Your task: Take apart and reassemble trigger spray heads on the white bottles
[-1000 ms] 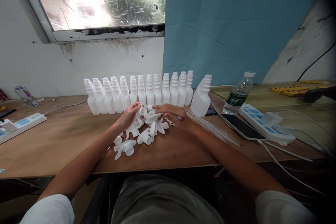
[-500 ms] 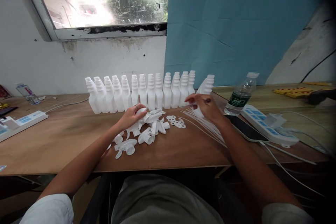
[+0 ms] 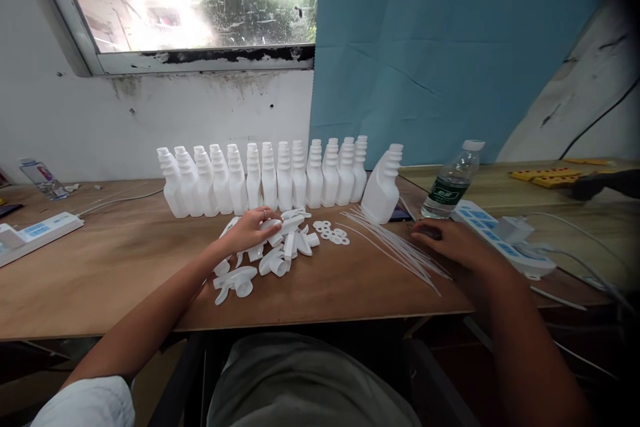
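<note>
My left hand (image 3: 253, 229), with a ring on one finger, lies at the pile of white trigger spray heads (image 3: 274, 261), its thumb and fingers closed around one of them. My right hand (image 3: 450, 240) is beyond the right end of the thin white plastic tubes (image 3: 390, 240). Its thumb and fingertips are curled but apart, with no held thing visible; the area under the palm is hidden. Small white rings (image 3: 333, 232) lie between the spray heads and the tubes. White spray bottles (image 3: 284, 177) stand open-necked in a row behind, with one bottle (image 3: 381, 190) apart at the right.
A water bottle (image 3: 450, 183) stands beyond my right hand, beside a power strip (image 3: 483, 223) with cables. At the left are another power strip (image 3: 45, 230) and a lying clear bottle (image 3: 44, 177). Below the window runs the wall (image 3: 225, 107).
My right hand has moved right and toward me, away from the separate spray bottle, and now covers where the phone lay. My left hand stays on the spray heads. The view has shifted slightly.
</note>
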`<state>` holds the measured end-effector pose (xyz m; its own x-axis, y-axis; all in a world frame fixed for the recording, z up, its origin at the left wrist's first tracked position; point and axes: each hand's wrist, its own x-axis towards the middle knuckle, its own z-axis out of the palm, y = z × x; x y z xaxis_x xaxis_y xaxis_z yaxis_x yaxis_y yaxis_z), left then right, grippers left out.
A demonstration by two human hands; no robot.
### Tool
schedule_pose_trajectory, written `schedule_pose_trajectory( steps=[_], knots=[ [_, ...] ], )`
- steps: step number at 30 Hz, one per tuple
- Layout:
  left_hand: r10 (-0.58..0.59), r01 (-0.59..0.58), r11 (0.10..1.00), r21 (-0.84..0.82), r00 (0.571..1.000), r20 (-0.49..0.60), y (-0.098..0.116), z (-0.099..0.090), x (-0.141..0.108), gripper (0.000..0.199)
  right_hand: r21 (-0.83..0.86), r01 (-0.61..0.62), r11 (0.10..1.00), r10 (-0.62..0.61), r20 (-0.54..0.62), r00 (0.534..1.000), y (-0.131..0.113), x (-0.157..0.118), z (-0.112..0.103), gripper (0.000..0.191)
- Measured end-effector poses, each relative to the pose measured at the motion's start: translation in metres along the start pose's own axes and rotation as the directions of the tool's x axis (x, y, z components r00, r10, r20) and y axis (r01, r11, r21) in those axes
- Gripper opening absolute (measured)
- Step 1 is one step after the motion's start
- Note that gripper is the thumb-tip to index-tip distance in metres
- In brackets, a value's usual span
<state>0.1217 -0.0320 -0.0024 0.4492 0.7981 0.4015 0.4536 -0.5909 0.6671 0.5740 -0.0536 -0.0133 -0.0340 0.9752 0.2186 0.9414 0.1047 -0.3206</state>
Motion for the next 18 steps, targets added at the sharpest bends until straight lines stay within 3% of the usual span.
schedule_pose_trajectory(
  steps=[5,10,13,15,16,18],
  knots=[
    [0.023,-0.023,0.999,-0.025,1.0,0.002,-0.002,0.003,-0.002,0.018,-0.241,-0.056,0.969,0.046,-0.046,0.998,0.009,-0.008,0.008,0.028],
    [0.047,-0.049,0.997,0.06,0.999,0.022,-0.002,0.004,-0.001,0.021,-0.23,-0.074,0.97,0.069,-0.028,0.997,0.008,-0.01,0.011,0.03],
    [0.06,-0.063,0.988,0.142,0.998,0.023,0.006,0.002,-0.001,0.024,-0.167,-0.004,0.986,-0.018,-0.134,0.991,0.005,-0.008,0.008,0.029],
    [0.078,-0.08,0.973,0.216,0.997,0.016,0.021,0.002,-0.006,0.025,-0.071,0.142,0.987,-0.157,-0.334,0.929,-0.005,-0.012,0.001,0.029],
    [0.094,-0.095,0.965,0.246,0.995,0.015,0.031,0.002,-0.01,0.025,-0.015,0.239,0.971,-0.22,-0.448,0.866,-0.013,-0.016,-0.004,0.03],
    [0.144,-0.143,0.959,0.243,0.989,0.011,0.057,0.008,-0.025,0.023,0.086,0.357,0.93,-0.217,-0.657,0.722,-0.033,-0.029,-0.014,0.029]
  ],
)
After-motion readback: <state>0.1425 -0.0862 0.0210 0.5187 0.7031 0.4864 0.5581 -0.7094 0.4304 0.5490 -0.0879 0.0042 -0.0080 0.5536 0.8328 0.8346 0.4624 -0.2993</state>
